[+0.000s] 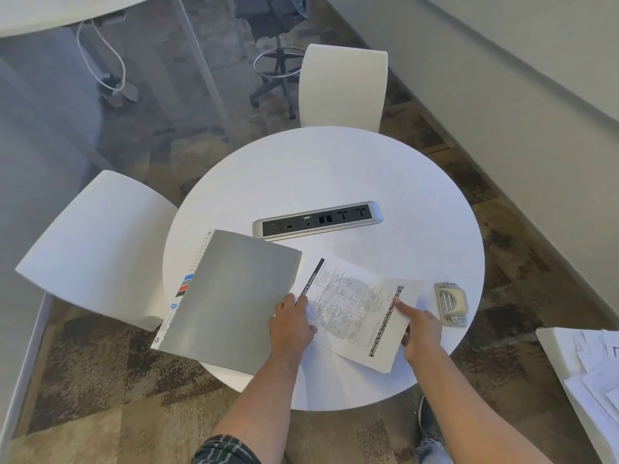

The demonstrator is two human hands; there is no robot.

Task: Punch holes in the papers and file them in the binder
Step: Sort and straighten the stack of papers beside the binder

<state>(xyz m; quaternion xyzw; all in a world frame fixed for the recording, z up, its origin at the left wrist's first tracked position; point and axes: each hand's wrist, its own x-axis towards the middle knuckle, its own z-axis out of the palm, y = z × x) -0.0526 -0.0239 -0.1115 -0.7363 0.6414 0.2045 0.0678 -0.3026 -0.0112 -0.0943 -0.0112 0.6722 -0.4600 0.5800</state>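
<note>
A grey binder point(231, 299) lies closed on the left of the round white table point(335, 169), with coloured index tabs showing at its left edge. To its right lie printed papers point(355, 306), partly tucked under the binder's right edge. My left hand point(291, 323) rests flat on the seam between the binder and the papers. My right hand point(418, 326) holds the papers' right edge, forefinger stretched out on top. A small clear and cream hole punch point(450, 303) sits just right of the papers, apart from my right hand.
A silver power and data strip point(318, 219) is set into the table's middle. White chairs stand at the left point(97, 246) and at the far side point(341, 85). More loose papers point(593, 373) lie on a surface at the right edge.
</note>
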